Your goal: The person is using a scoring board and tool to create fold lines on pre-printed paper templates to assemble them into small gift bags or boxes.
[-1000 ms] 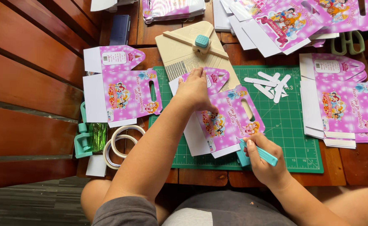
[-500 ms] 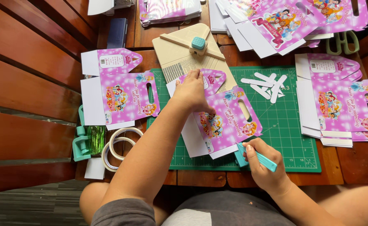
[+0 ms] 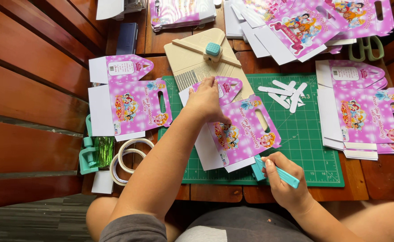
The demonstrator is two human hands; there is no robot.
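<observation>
Green cutting mat (image 3: 313, 148): my left hand (image 3: 204, 102) presses flat the pink box blank (image 3: 244, 132); my right hand (image 3: 284, 181) grips a teal tool (image 3: 275, 171) at its near edge, tip hidden.

The scene is carried by a slatted surface of reddish-brown varnished wooden planks (image 3: 372, 179). At the left, broad wooden slats of the same reddish-brown (image 3: 22, 103) are seen stepping downward. A grey wood-grain floor (image 3: 31, 219) is shown at the lower left. Everything is evenly lit by soft daylight.
</observation>
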